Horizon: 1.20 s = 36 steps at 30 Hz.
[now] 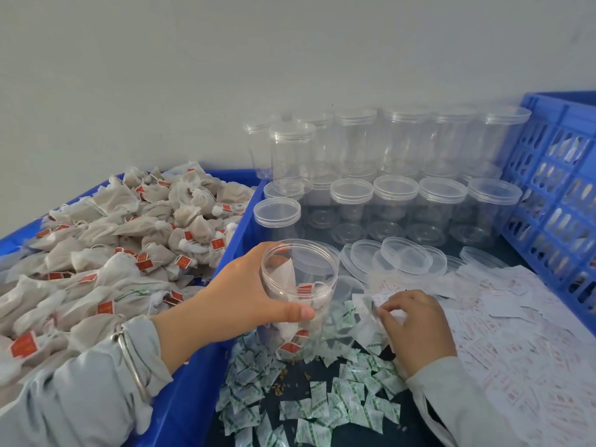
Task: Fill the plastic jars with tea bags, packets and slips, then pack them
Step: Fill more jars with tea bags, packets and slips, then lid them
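One open jar [298,298] stands near centre on the dark table [300,387], part-filled with tea bags. Left hand [245,298] wraps its side, thumb across the front. Right hand [416,330] is just right of the jar, fingertips pinching a small white piece at the edge of the slips [503,333]; which piece cannot be told.

Capped jars [395,201]: about six along the far wall on an upper tier, five or six clear in the lower row; clear walls overlap, exact count uncertain. Loose lids [404,256]: six or more, overlapping.

Tea bags [106,250], packets [325,404] and slips: too many to count.

Left bin [240,227] heaped above its rim, cut off at left. Crate [561,175] cut off at right. Bare table shows only in small near patches among the packets.
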Tool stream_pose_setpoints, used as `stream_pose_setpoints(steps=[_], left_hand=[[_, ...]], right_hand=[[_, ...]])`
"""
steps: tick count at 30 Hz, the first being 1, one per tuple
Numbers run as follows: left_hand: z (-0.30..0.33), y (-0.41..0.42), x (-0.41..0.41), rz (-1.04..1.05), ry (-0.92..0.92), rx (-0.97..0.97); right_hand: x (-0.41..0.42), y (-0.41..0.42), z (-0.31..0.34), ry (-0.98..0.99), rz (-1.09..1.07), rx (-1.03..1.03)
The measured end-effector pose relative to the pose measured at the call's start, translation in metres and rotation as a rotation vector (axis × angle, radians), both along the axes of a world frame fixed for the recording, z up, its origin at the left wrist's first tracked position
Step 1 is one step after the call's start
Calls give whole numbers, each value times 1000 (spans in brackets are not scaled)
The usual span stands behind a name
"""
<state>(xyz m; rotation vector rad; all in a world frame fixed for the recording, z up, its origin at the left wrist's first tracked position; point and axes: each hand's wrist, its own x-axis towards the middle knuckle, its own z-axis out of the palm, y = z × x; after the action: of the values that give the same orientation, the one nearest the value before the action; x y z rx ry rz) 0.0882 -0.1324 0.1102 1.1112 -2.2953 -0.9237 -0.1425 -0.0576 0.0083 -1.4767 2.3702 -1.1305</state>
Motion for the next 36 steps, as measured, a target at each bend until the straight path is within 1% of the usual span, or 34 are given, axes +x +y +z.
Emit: stream_pose_setpoints(steps=[4,8,11,14,16,19,22,26,28,30,32,34,36], left_hand=[[0,0,0,-10,-22,13],[1,2,-1,-33,-43,35],[1,3,-1,-56,-60,52],[0,2,0,-70,-71,43],[-1,2,0,-72,-68,40],[-1,3,-1,-74,-51,47],[0,3,-1,-81,-43,43],[1,4,0,-66,-36,47],[1,3,0,-49,-22,40],[0,2,0,-38,-12,19],[0,1,-1,-27,-2,-2],[0,1,-2,-17,3,-11],[0,2,-3,-9,2,-21]], right_hand=[[-3,4,7,-48,-90,-157],[6,9,16,-86,-127,-369],[22,12,30,-126,-65,-530],[41,12,50,-99,80,-641],[52,11,62,-49,173,-680],[63,5,75,19,253,-700],[69,0,78,84,282,-669],[61,3,77,86,292,-676],[45,7,72,79,247,-640],[20,11,63,71,166,-533],[-7,13,51,39,98,-311],[-30,16,33,-22,50,-21],[-40,17,16,-4,13,186]])
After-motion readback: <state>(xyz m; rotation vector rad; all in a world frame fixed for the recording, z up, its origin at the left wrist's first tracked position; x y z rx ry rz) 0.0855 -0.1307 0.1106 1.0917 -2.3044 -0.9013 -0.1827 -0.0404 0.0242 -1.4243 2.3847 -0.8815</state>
